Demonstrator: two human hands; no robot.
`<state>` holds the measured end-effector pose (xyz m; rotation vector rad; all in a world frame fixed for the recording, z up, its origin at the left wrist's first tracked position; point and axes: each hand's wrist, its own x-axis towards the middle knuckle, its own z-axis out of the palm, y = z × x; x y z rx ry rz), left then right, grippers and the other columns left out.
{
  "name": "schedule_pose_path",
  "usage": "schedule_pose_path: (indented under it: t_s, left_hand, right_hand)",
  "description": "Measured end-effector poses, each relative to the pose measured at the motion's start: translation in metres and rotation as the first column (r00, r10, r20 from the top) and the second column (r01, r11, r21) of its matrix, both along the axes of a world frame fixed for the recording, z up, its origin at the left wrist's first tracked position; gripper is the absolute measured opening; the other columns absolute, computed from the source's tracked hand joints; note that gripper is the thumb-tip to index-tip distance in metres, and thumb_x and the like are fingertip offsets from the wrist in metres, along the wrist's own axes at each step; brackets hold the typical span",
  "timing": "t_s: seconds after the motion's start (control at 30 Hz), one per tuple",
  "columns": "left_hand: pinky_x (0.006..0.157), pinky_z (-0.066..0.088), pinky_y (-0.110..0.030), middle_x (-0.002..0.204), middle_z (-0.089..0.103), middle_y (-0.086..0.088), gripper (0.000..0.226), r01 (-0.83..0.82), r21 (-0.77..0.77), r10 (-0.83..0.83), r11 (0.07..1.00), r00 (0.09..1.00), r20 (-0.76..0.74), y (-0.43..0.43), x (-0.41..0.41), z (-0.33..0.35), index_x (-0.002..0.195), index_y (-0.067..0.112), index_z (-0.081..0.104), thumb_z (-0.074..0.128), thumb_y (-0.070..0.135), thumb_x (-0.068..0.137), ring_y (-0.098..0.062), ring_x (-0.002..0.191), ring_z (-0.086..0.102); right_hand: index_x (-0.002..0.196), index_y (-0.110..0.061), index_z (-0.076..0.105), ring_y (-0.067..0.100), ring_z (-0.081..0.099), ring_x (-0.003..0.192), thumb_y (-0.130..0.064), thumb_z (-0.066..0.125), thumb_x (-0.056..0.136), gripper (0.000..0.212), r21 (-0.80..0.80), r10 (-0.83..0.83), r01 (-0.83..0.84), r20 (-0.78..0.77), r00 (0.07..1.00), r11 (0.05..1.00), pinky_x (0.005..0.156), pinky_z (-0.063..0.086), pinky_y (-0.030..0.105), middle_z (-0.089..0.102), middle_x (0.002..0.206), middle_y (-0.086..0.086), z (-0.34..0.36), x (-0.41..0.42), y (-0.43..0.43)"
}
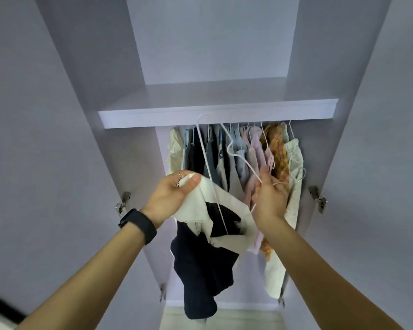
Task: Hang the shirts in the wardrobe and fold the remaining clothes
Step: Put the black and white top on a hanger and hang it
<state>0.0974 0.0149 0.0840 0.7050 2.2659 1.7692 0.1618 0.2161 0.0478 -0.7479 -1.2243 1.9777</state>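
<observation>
A navy and cream shirt (200,265) hangs down in front of the open wardrobe. My left hand (174,194) grips its cream collar at the upper left. My right hand (270,196) pinches the wire of a white hanger (239,156) beside the shirt. The hanger's long white wire runs down into the shirt's neck opening, and its hook rises to the shelf edge. Behind my hands, several shirts (248,153) hang close together on hangers under the shelf.
The wardrobe shelf (134,115) juts out above the hanging clothes. Both doors stand open, with metal hinges at the left (123,201) and at the right (317,198). A yellow patterned garment (278,153) and a pale speckled one (296,163) hang at the right end.
</observation>
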Motion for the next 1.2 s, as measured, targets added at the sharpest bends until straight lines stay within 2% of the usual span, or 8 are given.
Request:
schedule_pose_path:
  t_s: [0.17,0.37,0.5,0.63,0.83,1.0,1.1,1.2]
  left_hand:
    - [0.088,0.050,-0.034,0.093,0.072,0.009,0.029,-0.056,0.091,0.058,0.994,0.998,-0.013,-0.010,-0.010,0.032,0.102,0.022,0.075,0.066,0.047,0.089,-0.012,0.089,0.063]
    - [0.096,0.052,-0.045,0.107,0.074,-0.011,0.031,-0.056,0.142,0.052,0.988,0.998,0.033,-0.002,-0.013,0.051,0.104,0.014,0.075,0.067,0.042,0.093,-0.021,0.094,0.067]
    - [0.095,0.051,-0.041,0.094,0.074,0.001,0.025,-0.048,0.105,0.051,0.993,0.998,-0.024,0.006,-0.011,0.064,0.098,0.017,0.076,0.066,0.040,0.094,-0.017,0.091,0.066]
    - [0.074,0.049,-0.032,0.075,0.067,0.009,0.021,-0.196,0.094,0.207,0.976,0.968,-0.139,-0.007,-0.018,0.069,0.081,0.025,0.074,0.065,0.036,0.096,-0.016,0.077,0.060]
    - [0.074,0.055,-0.036,0.077,0.069,-0.003,0.025,-0.575,0.039,0.563,0.817,0.781,-0.270,-0.028,-0.038,0.073,0.080,0.018,0.072,0.062,0.035,0.096,-0.030,0.077,0.063]
    - [0.073,0.050,-0.031,0.075,0.060,0.004,0.025,-0.592,0.272,0.598,0.759,0.799,0.071,-0.019,-0.068,0.091,0.071,0.018,0.066,0.069,0.035,0.090,-0.018,0.071,0.055]
    - [0.072,0.046,-0.031,0.081,0.056,-0.001,0.018,-0.559,0.315,0.527,0.767,0.829,0.189,-0.008,-0.080,0.089,0.080,0.016,0.061,0.071,0.028,0.088,-0.019,0.076,0.052]
    - [0.071,0.049,-0.031,0.088,0.061,-0.004,0.019,-0.619,0.340,0.505,0.708,0.780,0.370,0.005,-0.087,0.090,0.081,0.011,0.057,0.068,0.023,0.091,-0.020,0.074,0.058]
  right_hand:
    - [0.050,-0.023,0.057,0.013,0.046,0.055,-0.045,0.064,0.094,0.050,0.131,0.022,-0.034,0.093,0.995,0.991,0.058,0.039,0.030,0.054,0.050,-0.012,-0.012,-0.016,0.003]
    - [0.067,-0.017,0.055,0.006,0.033,0.039,-0.035,0.066,0.096,0.036,-0.045,0.124,-0.123,0.011,0.992,0.991,0.044,0.029,0.022,0.046,0.048,-0.009,-0.006,-0.030,-0.006]
    - [0.062,-0.017,0.049,0.007,0.028,0.038,-0.032,0.063,0.098,0.041,-0.075,0.115,-0.117,-0.020,0.993,0.990,0.043,0.024,0.024,0.040,0.048,-0.006,-0.011,-0.040,-0.013]
    - [0.054,-0.021,0.059,0.016,0.048,0.053,-0.042,0.060,0.098,0.048,0.271,0.024,-0.065,0.150,0.988,0.961,0.061,0.041,0.033,0.056,0.053,-0.005,-0.032,-0.034,-0.006]
    - [0.063,0.000,0.062,0.023,0.059,0.067,-0.040,0.050,0.102,0.057,0.736,-0.108,0.009,0.087,0.990,0.676,0.068,0.044,0.028,0.069,0.068,0.017,0.006,-0.036,0.005]
    - [0.057,-0.019,0.053,0.016,0.055,0.050,-0.058,0.033,0.094,0.057,0.868,-0.143,-0.069,0.159,0.977,0.491,0.082,0.055,0.040,0.052,0.044,-0.002,0.053,-0.046,0.024]
    - [0.053,-0.020,0.043,0.017,0.049,0.047,-0.041,0.041,0.103,0.054,0.897,-0.167,-0.104,0.192,0.967,0.431,0.059,0.038,0.030,0.044,0.043,-0.001,0.074,-0.037,0.038]
    - [0.071,-0.007,0.063,0.016,0.047,0.046,-0.033,0.043,0.106,0.048,0.916,-0.135,-0.126,0.190,0.972,0.382,0.051,0.031,0.019,0.044,0.044,0.002,0.084,-0.026,0.038]
